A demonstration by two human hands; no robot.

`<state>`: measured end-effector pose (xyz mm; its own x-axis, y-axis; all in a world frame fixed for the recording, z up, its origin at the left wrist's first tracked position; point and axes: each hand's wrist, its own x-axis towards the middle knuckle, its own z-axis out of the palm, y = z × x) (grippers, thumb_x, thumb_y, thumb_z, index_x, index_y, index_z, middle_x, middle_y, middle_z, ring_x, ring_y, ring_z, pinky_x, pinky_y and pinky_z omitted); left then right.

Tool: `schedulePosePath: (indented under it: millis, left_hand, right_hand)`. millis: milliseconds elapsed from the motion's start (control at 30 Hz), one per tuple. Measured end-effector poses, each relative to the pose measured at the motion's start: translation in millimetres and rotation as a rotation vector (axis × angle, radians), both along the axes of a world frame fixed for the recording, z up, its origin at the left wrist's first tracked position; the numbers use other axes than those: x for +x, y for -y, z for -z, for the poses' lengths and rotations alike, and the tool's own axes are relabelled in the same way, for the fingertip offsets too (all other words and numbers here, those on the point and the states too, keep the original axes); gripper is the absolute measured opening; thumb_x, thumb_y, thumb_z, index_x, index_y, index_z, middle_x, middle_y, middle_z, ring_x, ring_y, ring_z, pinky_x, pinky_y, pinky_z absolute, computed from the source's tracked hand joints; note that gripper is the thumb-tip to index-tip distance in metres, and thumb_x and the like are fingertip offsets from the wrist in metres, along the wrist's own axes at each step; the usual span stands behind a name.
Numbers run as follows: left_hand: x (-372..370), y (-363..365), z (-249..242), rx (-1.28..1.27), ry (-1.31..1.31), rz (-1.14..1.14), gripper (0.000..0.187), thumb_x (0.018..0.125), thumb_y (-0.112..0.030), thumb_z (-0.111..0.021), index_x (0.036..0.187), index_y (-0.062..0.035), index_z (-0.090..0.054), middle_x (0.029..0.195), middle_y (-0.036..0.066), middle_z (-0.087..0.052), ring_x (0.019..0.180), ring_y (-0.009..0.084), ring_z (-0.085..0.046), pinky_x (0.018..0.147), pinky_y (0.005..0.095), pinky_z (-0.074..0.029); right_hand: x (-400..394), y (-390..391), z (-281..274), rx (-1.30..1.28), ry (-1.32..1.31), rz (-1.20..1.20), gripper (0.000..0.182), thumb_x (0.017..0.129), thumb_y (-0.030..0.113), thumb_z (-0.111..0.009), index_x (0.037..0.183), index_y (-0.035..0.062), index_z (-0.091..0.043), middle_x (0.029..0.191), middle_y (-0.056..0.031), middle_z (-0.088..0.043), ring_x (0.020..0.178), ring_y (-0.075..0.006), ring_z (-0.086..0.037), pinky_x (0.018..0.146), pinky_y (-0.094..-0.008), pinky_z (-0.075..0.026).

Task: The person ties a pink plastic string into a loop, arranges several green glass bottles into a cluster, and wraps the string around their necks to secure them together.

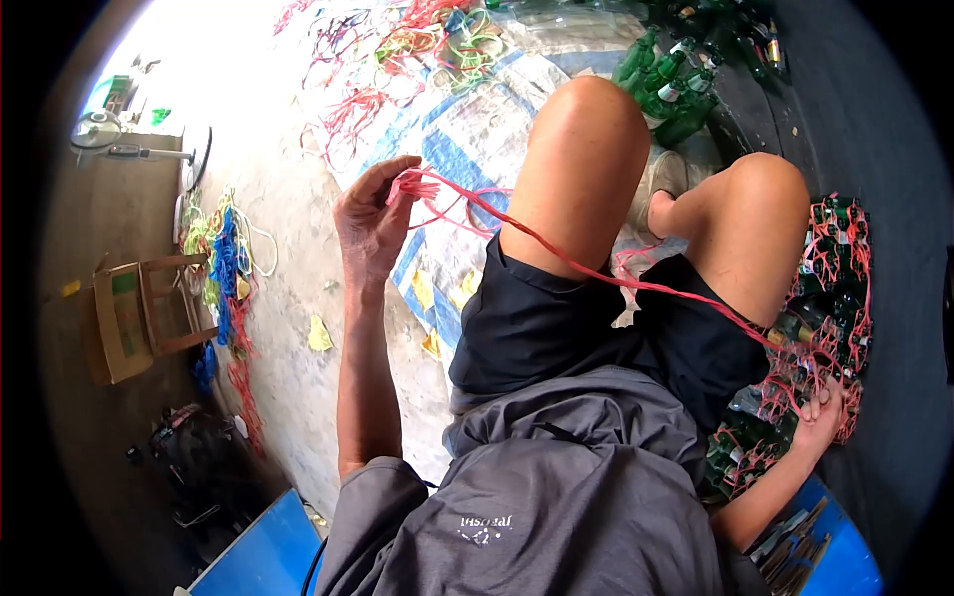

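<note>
Grey shirt (596,517) sits closest. My left hand (373,214), nearly closed, pinches bunched pink cord (651,287) stretching toward my half-curled right hand (818,415), grip unclear, beside netted bottles (843,238).

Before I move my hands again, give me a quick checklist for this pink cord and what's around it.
1. Left hand closed on the bunched pink strands: ok.
2. Pink cord pulled across the lap without a big sag: ok.
3. Right hand gripping the cord: cannot tell, its fingers are among the netting strands.
4. No loose strand trailing near the left hand: not ok, a pink loop runs toward the thigh.
5. Loose green bottles away from the cord: ok, they are beyond the knees.
</note>
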<state>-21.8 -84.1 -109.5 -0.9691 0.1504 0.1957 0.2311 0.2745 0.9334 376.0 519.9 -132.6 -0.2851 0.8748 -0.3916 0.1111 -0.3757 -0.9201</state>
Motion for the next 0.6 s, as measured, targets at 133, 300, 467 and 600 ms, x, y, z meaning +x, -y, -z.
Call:
schedulePosePath:
  millis: [133,300,467,600]
  left_hand:
    - [4,-12,-10,-0.012,0.025,-0.021,0.022,0.098,0.0,-0.065,0.119,0.0013,-0.071,0.109,0.008,-0.075,0.094,0.01,-0.067,0.084,0.0265,-0.057]
    - [13,-24,-13,0.093,0.078,0.045,0.02,0.099,0.001,-0.063,0.117,0.0035,-0.07,0.101,0.006,-0.073,0.092,0.0086,-0.066,0.081,0.0251,-0.054]
    - [24,-44,-33,0.097,0.152,0.087,0.021,0.097,0.004,-0.061,0.116,0.0043,-0.069,0.103,0.007,-0.074,0.093,0.0079,-0.066,0.084,0.0246,-0.054]
    - [30,-56,-49,0.024,0.166,0.119,0.018,0.096,0.002,-0.064,0.112,0.0022,-0.072,0.093,0.003,-0.073,0.085,0.0053,-0.064,0.076,0.0226,-0.052]
  right_hand:
    - [-16,43,-17,0.068,0.288,-0.304,0.029,0.107,0.026,-0.053,0.121,0.0027,-0.064,0.073,0.0042,-0.049,0.049,-0.0051,-0.035,0.046,-0.0233,-0.033]
    - [-18,64,-2,0.178,0.574,-0.944,0.018,0.098,0.015,-0.053,0.105,0.0034,-0.065,0.074,-0.0001,-0.056,0.068,-0.01,-0.054,0.06,-0.0277,-0.046]
    - [-81,122,-62,0.781,0.692,-0.952,0.02,0.094,0.006,-0.06,0.11,-0.0039,-0.063,0.093,-0.0133,-0.064,0.086,-0.0238,-0.065,0.079,-0.0355,-0.051]
    - [-137,158,-105,1.018,0.48,-0.862,0.022,0.092,0.003,-0.063,0.113,-0.0034,-0.064,0.097,-0.0139,-0.064,0.09,-0.025,-0.065,0.081,-0.035,-0.051]
